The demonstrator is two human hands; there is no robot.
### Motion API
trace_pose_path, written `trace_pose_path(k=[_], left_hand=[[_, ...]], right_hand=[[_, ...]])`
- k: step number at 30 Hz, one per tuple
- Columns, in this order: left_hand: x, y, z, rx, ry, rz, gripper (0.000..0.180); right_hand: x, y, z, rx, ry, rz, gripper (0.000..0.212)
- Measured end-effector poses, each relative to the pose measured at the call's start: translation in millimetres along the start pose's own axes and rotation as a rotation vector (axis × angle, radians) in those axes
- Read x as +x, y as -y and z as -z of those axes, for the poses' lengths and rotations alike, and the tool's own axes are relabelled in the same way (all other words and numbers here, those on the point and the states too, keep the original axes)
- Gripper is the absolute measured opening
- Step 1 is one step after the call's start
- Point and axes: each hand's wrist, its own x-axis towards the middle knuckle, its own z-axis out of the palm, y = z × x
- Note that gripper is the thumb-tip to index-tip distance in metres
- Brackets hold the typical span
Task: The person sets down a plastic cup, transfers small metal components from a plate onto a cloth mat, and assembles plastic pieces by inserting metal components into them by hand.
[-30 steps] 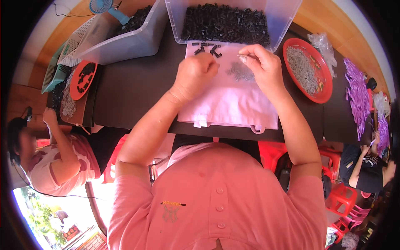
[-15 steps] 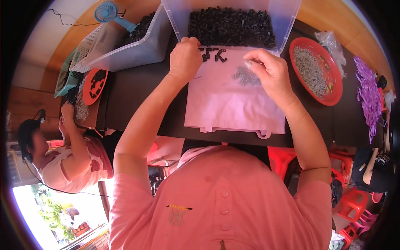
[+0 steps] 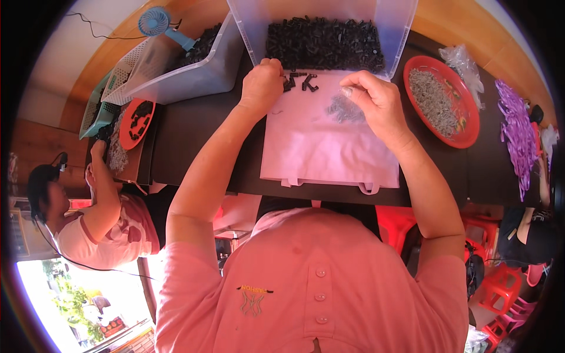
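My left hand (image 3: 262, 84) is closed at the far left corner of a pink cloth bag (image 3: 318, 156) lying flat with its handles toward me. Its fingertips face away, and what they hold is hidden. Beside it lie several small black plastic parts (image 3: 309, 83), some of them elbow-shaped. My right hand (image 3: 378, 105) pinches thumb and forefinger together over a loose heap of tiny silvery pieces (image 3: 344, 110). Anything in that pinch is too small to make out.
Ahead stands a clear bin (image 3: 400, 41) of black parts; another bin (image 3: 194, 76) is at the left, by a blue fan (image 3: 155, 22). A red plate (image 3: 471, 134) holds silvery pieces, near purple ribbons (image 3: 516, 132). Another person (image 3: 106, 217) works at the left.
My right hand has shifted slightly left, still pinched above the silvery heap. My left hand stays closed by the black parts. The whole view has moved a little.
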Motion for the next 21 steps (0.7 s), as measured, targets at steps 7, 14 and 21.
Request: trace_pose_path(k=[7, 14, 21], left_hand=[[-9, 2, -4, -0.022, -0.118, -0.157, 0.010], [-7, 7, -5, 0.069, -0.040, -0.132, 0.020], [-14, -40, 51, -1.170, 0.279, 0.356, 0.020]], right_hand=[[0, -4, -1, 0.046, -0.012, -0.065, 0.008], [1, -12, -1, -0.010, 0.042, -0.098, 0.010], [0, -5, -2, 0.096, -0.030, -0.046, 0.009]])
